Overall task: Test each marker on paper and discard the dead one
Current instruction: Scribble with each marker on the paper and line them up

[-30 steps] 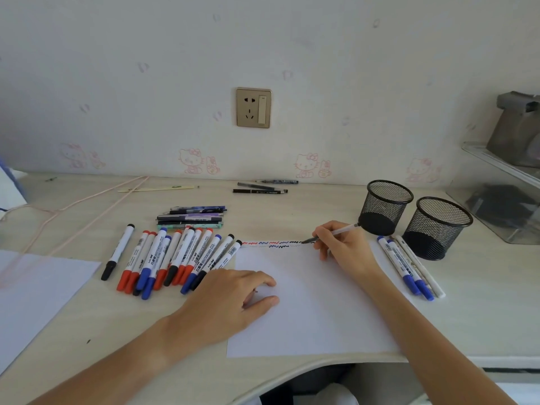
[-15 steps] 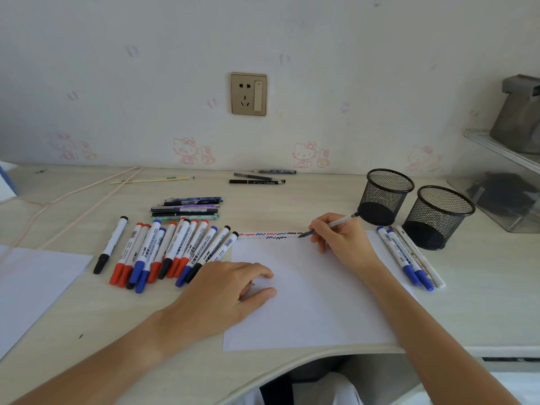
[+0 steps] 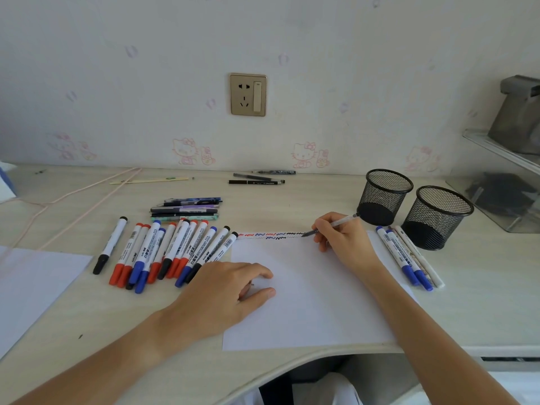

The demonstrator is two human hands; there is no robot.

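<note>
Pen (image 3: 331, 226) pinched in right hand (image 3: 343, 241), tip down at the far edge of the white sheet (image 3: 315, 287), right at the end of a row of red, blue and black test squiggles (image 3: 271, 236). Slim and pale-barrelled, so more likely a gel or ballpoint pen than a whiteboard marker. Left hand (image 3: 225, 293) resting on the near-left part of the sheet, fingers loosely curled, holding nothing, pinning the paper.

To do well here: keep light, even pressure and draw a short zigzag in fresh white space just beyond the last mark, not over an older line, so that a faint or missing trace shows plainly. Worth a second short stroke before judging the pen dead, since a dry tip sometimes needs a moment. Keep the left hand down so the sheet does not slide.

Fanned whiteboard markers (image 3: 163, 252) just left of the sheet, caps red, blue and black. Second small group of markers (image 3: 406, 258) just right of the sheet. Two black mesh cups (image 3: 385, 197) behind those, seemingly empty, likely destinations for sorted pens. More pens (image 3: 187, 210) stacked farther back on the desk (image 3: 292, 200).
</note>
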